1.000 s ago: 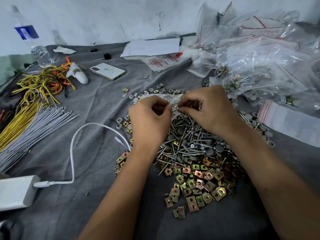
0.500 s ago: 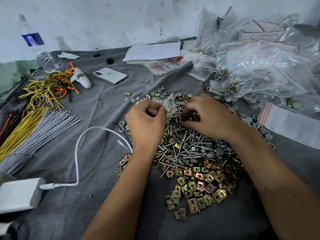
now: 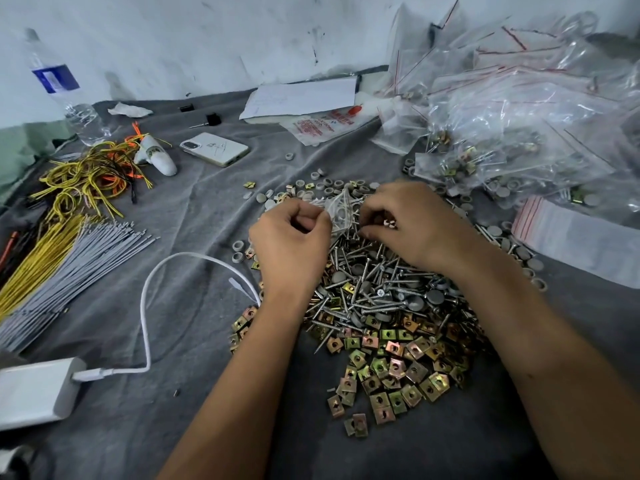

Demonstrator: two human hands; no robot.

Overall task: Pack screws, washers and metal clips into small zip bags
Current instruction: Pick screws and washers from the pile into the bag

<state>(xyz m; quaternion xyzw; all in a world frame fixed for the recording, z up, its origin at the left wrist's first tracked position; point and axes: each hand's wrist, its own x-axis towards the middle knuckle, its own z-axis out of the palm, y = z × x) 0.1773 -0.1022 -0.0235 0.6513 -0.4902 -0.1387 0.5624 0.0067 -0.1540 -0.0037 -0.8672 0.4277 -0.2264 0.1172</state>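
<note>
I see both hands low over the big pile on the grey cloth (image 3: 194,216) that covers the counter. My left hand (image 3: 289,242) has its fingers curled, and it pinches the edge of a small clear zip bag (image 3: 337,211). The bag sits between the two hands, at the far end of the screws (image 3: 367,285). My right hand (image 3: 414,225) is curled too, and its fingertips pinch some small bits right beside the bag's mouth. I cannot tell what the bits are.

The metal clips (image 3: 384,362) lie in a heap nearest to me, just in front of the screws. Grey washers (image 3: 322,188) are spread along the far side of the pile and off to the right.

Room to move is tight. On the right, a heap of filled bags (image 3: 519,123) and a flat stack of empty zip bags (image 3: 575,237) sit near my right arm. On the left, a white cable (image 3: 147,313) loops close to my left wrist and runs to a white charger (image 3: 33,393) at the left edge. Grey ties (image 3: 69,265) and yellow wires (image 3: 79,178) lie farther left. A phone (image 3: 214,148) and a water bottle (image 3: 65,91) sit toward the wall.

Half a second ago the hands were a bit farther apart. Now the right hand has come up closer to the bag.
</note>
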